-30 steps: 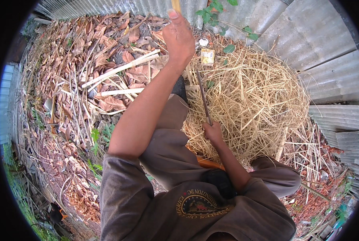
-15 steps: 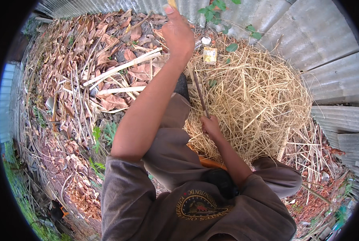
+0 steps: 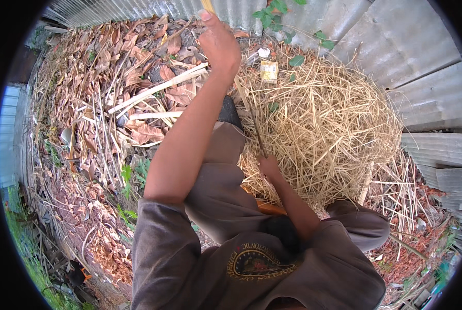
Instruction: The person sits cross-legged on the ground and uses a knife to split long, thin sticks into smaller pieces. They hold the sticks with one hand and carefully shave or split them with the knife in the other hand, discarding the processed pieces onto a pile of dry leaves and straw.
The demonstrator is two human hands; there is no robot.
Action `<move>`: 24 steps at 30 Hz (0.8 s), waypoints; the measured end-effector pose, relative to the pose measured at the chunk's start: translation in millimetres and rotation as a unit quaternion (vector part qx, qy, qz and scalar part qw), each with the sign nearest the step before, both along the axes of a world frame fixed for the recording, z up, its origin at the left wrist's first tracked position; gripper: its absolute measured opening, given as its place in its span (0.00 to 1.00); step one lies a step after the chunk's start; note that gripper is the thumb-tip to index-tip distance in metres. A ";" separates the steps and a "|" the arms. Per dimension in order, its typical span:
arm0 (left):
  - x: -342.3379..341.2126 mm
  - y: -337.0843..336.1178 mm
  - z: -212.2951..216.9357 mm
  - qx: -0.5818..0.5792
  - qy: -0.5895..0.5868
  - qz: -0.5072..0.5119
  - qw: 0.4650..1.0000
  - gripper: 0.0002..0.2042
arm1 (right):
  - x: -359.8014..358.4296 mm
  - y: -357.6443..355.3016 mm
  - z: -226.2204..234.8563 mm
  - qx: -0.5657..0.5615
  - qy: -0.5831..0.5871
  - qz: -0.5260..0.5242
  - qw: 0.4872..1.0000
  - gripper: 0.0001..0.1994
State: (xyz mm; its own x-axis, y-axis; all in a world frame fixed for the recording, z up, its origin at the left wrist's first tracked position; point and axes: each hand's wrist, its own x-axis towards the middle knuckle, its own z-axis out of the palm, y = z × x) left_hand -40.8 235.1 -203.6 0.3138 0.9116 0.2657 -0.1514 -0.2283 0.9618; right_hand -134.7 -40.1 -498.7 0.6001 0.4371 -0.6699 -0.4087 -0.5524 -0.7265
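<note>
My left hand (image 3: 219,50) is raised at the far middle, closed round a pale bamboo-like strip (image 3: 207,5) whose upper end sticks out past the thumb. Below that fist the strip runs down toward a long, narrow, dark-bladed knife (image 3: 258,135). My right hand (image 3: 268,166) is closed on the knife's near end, low in front of my body, its handle hidden by the fingers. Blade and strip lie close together along one line; whether they touch I cannot tell. A big heap of pale shavings (image 3: 329,129) lies just right of the knife.
Split pale sticks (image 3: 158,89) lie on dry brown leaves (image 3: 107,57) at the left. Corrugated metal sheets (image 3: 396,41) border the far and right sides. A small yellow packet (image 3: 268,71) rests beyond the heap. My dark shoe (image 3: 230,111) is beside the strip, and something orange (image 3: 271,208) shows under me.
My left hand has shifted slightly left, the strip moving with it. The knife's angle has changed a little, and my right hand is slightly lower.
</note>
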 end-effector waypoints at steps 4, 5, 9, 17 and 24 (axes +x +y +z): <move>0.1 3.3 0.6 -0.041 -0.020 0.004 0.999 0.40 | 8.5 16.9 40.3 0.128 0.008 -0.064 0.990 0.10; 2.0 3.8 -1.0 -0.034 -0.016 0.010 0.999 0.40 | 5.9 16.8 33.7 0.185 0.018 -0.074 0.980 0.10; 3.5 9.0 -3.0 -0.030 -0.007 0.039 0.999 0.39 | -9.1 9.5 21.3 0.153 0.059 -0.087 0.983 0.11; -10.2 24.1 -6.4 -0.043 -0.081 0.051 0.994 0.35 | 8.6 24.0 44.0 0.188 0.059 -0.064 0.978 0.06; -13.7 37.3 4.7 -0.050 -0.051 0.070 0.995 0.34 | -3.6 25.2 -26.2 0.053 0.022 -0.057 0.997 0.10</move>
State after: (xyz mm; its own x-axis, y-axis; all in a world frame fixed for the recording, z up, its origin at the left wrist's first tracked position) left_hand -54.5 272.4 -198.9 0.1579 0.9680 0.1952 -0.2223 -0.1577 0.9621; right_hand -138.3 -15.0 -524.9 0.6213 0.4379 -0.6498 -0.4965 -0.4214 -0.7588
